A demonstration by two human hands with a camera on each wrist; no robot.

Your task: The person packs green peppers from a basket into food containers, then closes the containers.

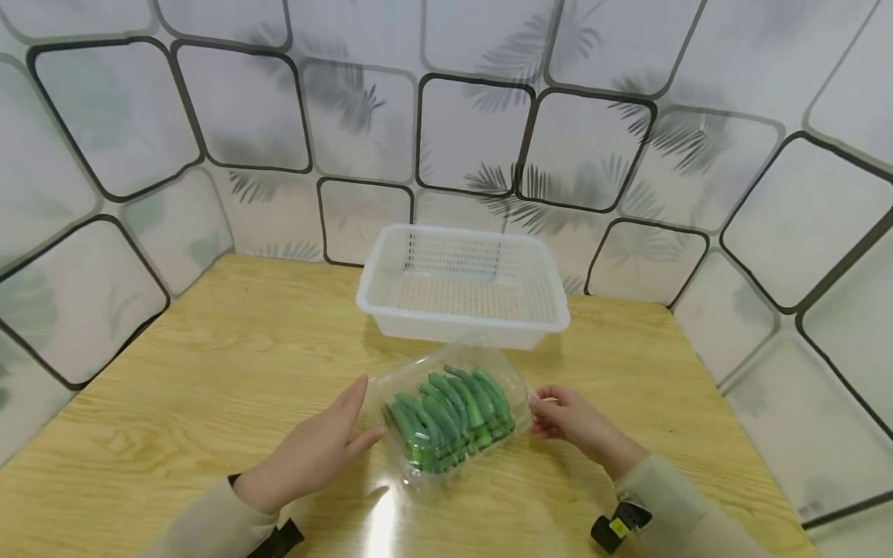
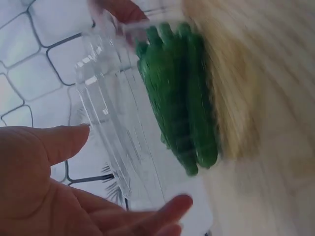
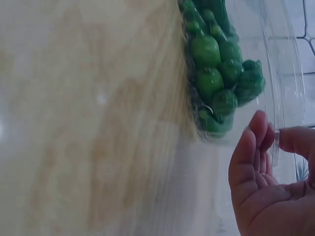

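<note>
A clear plastic clamshell box (image 1: 456, 415), tilted a little, holds a row of long green vegetables (image 1: 453, 418) that look like small cucumbers. My right hand (image 1: 575, 422) pinches the rim tab at the box's right end between thumb and fingertips; the right wrist view shows the pinch closely. On the other end, my left hand (image 1: 314, 446) is spread, its thumb and fingers straight and wide apart beside the box wall. In the left wrist view the left thumb (image 2: 69, 140) is right at the clear plastic edge, with the vegetables (image 2: 177, 93) beyond it.
Behind the box stands a white perforated plastic basket (image 1: 463, 322) on the wood-grain table (image 1: 230, 356). Patterned wall panels (image 1: 363, 116) enclose the table at the back and both sides. Both wrists wear dark straps.
</note>
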